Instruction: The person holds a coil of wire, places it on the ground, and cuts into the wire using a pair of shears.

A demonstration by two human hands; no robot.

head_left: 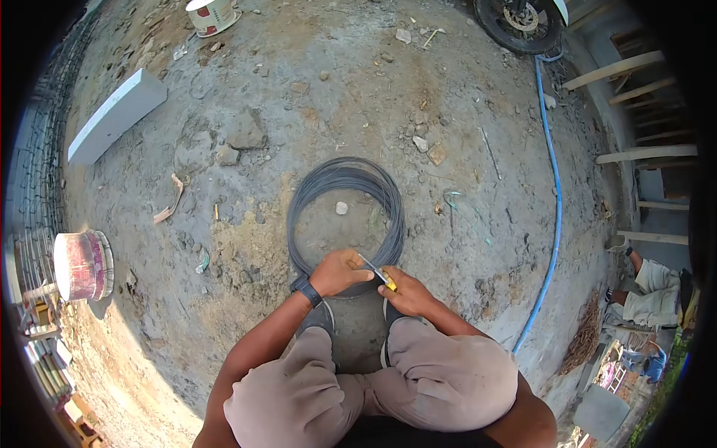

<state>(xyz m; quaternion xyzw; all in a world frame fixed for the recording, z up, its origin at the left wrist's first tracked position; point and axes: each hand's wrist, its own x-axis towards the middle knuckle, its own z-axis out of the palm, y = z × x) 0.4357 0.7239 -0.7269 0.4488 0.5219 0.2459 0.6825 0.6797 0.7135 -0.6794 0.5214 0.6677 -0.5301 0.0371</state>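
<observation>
A coil of dark metal wire (393, 216) lies flat on the ground in front of my feet. Over its near edge, my right hand (409, 292) is closed around a slim tool with a yellow handle (390, 284) and a thin grey shaft; its exact kind is unclear. The shaft slants up and left toward my left hand (341, 273). That hand has curled fingers and the thumb pointing right; whatever it grips is hidden. A dark watch sits on my left wrist. Inside the coil rests a small pale stone (341, 208).
Stones and debris dot the rough ground. A pale block (123, 112) and a paint-stained bucket (81, 265) stand left, another bucket (212, 15) farther off. A blue hose (553, 172) runs along the right from a motorcycle wheel (523, 22). People (653, 295) are at far right.
</observation>
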